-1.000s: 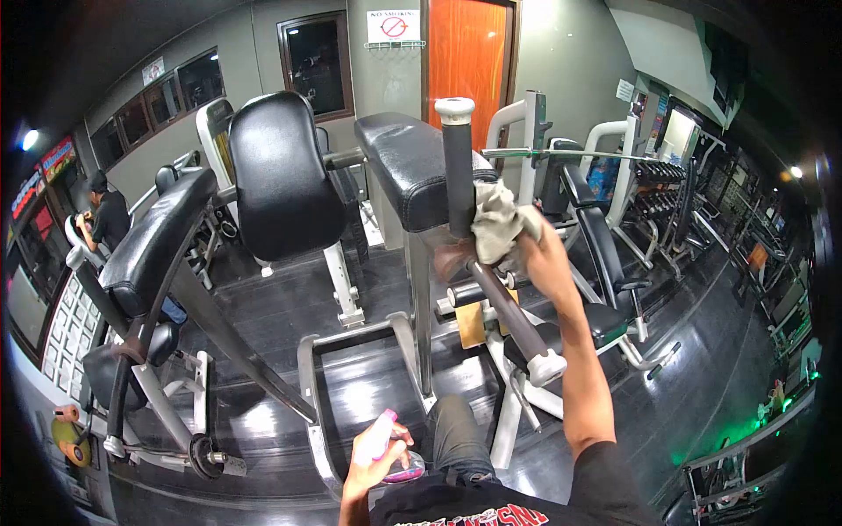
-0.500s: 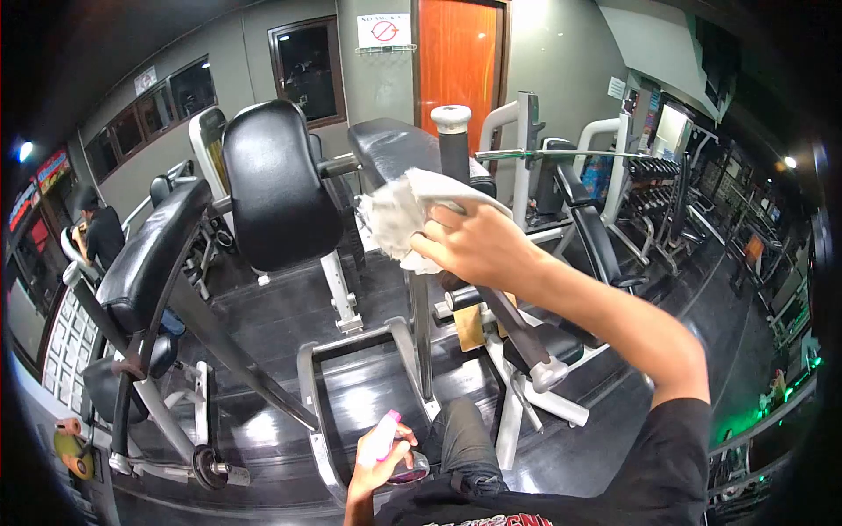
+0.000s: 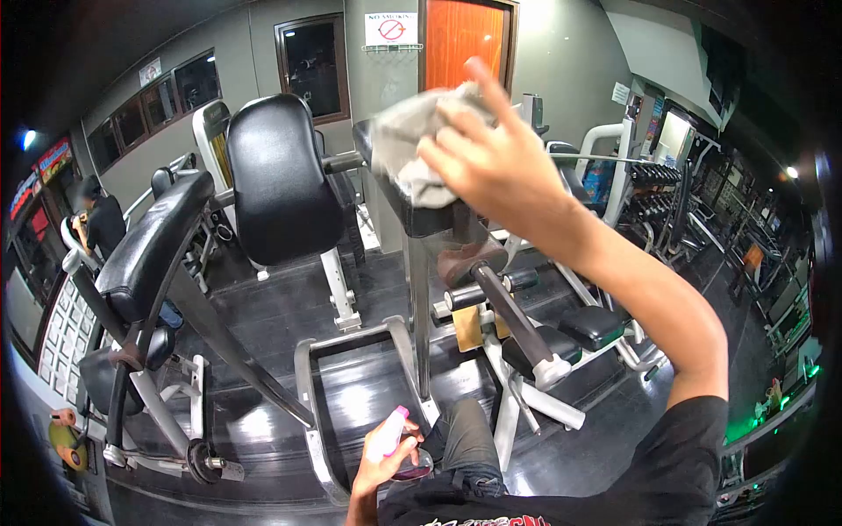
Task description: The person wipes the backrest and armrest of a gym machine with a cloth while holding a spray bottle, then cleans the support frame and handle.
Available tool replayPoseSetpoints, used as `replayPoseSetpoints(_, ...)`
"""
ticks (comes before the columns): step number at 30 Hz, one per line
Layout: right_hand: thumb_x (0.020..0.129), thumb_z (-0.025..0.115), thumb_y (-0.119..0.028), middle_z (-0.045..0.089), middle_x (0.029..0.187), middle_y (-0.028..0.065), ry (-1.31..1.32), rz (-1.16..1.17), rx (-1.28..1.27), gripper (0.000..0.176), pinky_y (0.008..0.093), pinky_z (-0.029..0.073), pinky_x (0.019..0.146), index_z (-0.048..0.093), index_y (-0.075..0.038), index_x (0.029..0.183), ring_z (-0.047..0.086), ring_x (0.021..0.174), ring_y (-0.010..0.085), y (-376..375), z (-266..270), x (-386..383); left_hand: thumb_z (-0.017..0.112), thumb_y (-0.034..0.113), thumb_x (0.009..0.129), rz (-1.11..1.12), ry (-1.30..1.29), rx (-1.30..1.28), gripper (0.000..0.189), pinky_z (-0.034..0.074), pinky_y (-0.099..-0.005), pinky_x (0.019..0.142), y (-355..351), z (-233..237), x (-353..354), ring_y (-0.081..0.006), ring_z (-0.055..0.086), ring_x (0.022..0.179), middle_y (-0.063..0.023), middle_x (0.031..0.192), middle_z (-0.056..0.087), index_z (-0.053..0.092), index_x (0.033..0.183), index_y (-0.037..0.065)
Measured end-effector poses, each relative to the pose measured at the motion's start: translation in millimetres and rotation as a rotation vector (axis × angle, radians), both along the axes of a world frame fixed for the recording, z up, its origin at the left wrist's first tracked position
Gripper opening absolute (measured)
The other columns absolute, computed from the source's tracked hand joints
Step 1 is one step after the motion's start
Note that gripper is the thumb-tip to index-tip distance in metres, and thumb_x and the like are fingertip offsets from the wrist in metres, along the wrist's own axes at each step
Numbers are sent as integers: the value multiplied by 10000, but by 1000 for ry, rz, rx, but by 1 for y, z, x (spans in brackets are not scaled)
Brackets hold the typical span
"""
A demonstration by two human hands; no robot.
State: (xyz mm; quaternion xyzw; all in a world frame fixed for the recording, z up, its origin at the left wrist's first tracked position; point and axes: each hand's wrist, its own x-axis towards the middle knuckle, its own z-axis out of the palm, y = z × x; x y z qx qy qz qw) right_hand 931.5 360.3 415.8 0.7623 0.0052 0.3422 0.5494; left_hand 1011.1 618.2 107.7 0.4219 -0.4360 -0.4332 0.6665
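My right hand (image 3: 491, 158) reaches out at the upper middle with its fingers on a crumpled whitish cloth (image 3: 412, 145); the index finger sticks up and the motion blurs it. The cloth lies against the right black padded armrest (image 3: 430, 219) of an exercise machine and covers most of it. Low in the view, my left hand (image 3: 386, 460) is wrapped round a spray bottle (image 3: 390, 434) with a white and pink top and dark liquid in its lower part. A black backrest (image 3: 279, 180) stands left of the cloth.
A left padded armrest (image 3: 162, 241) and the machine's grey floor frame (image 3: 355, 337) are close by. A lever with a white end (image 3: 551, 372) juts out at right. Another person (image 3: 105, 223) in dark clothes is at far left. Dumbbell racks (image 3: 653, 188) line the right background.
My right hand has moved up with the cloth, from beside the upright white-capped handle to the top of the armrest. My left hand with the bottle has barely shifted.
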Motion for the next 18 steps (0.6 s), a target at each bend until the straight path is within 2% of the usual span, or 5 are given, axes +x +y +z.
replayPoseSetpoints(2, 719, 609, -163, 659, 838, 31, -115, 198, 88, 132, 459, 282, 1131, 619, -124, 845, 609, 1004, 163, 6, 6, 0, 597, -4, 883, 13, -7, 9, 186, 507, -274, 548, 0, -3, 1, -157, 608, 601, -133, 865, 628, 537, 1054, -44)
replayPoseSetpoints(13, 788, 557, -122, 672, 951, 101, 344, 93, 681, 204, 367, 385, 1047, 583, -69, 983, 640, 964, 241, -11, -78, -31, 590, -10, 883, 41, 4, -8, 170, 506, -263, 548, 11, 0, 1, -147, 609, 606, -139, 885, 619, 538, 1041, -46)
replayPoseSetpoints(15, 759, 574, -63, 666, 975, 129, 343, -36, 953, 262, 362, 451, 944, 575, -49, 1021, 635, 960, 269, -1, -66, -39, 591, -13, 879, 47, 0, 6, 170, 505, -260, 549, 14, 0, 0, -145, 610, 606, -141, 884, 618, 538, 1037, -46)
replayPoseSetpoints(16, 751, 545, -2, 655, 829, 149, 311, 139, 936, 223, 419, 506, 706, 558, -28, 972, 644, 810, 334, -9, -70, -40, 589, -16, 877, 64, -10, -5, 167, 505, -260, 549, 16, 0, 1, -142, 609, 602, -140, 881, 619, 538, 1034, -47)
replayPoseSetpoints(18, 756, 533, 10, 659, 836, 154, 291, 133, 1092, 245, 410, 508, 711, 557, -22, 998, 646, 820, 339, 0, -63, -58, 588, -19, 875, 87, -21, -16, 165, 505, -260, 548, 19, -1, 3, -140, 608, 598, -139, 878, 619, 539, 1030, -47)
